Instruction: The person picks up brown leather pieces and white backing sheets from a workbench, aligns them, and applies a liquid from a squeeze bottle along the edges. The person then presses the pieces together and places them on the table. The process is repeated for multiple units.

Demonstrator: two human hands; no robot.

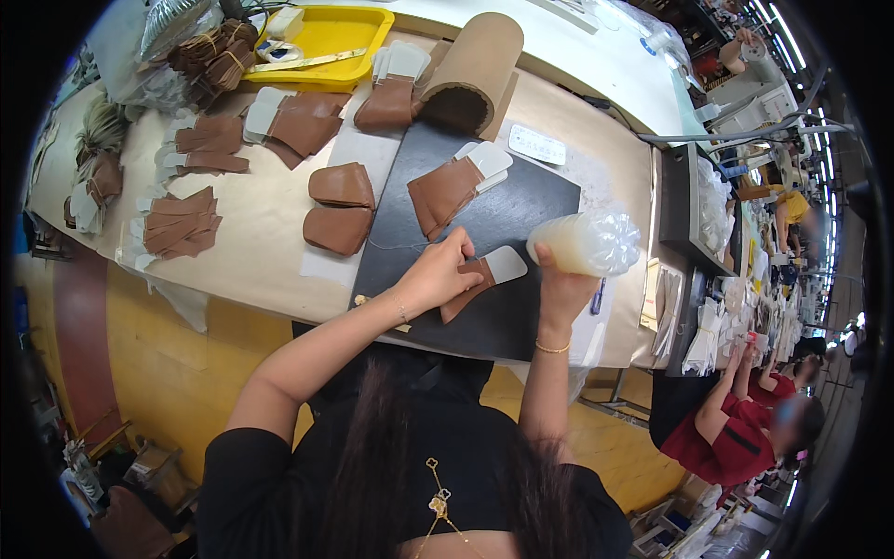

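Note:
On a dark cutting mat (549, 191), my left hand (436, 277) is closed at the edge of a brown leather piece (458, 300) with a rounded pale grey end. My right hand (564, 291) grips a clear plastic bottle (596, 240) of whitish contents, tilted with its base toward the right. The bottle's mouth cannot be made out behind my fingers. Just beyond my left hand lies a leather stack (444, 197) with pale tabs. To its left, two rounded brown leather pieces (340, 210) rest by the mat's edge.
Several leather bundles (182, 224) with pale ends cover the table's left part. A cardboard tube (475, 70) lies at the back beside a yellow tray (372, 37). Right of the mat are a pen (598, 296) and a dark box (684, 200). A person in red (722, 438) works farther right.

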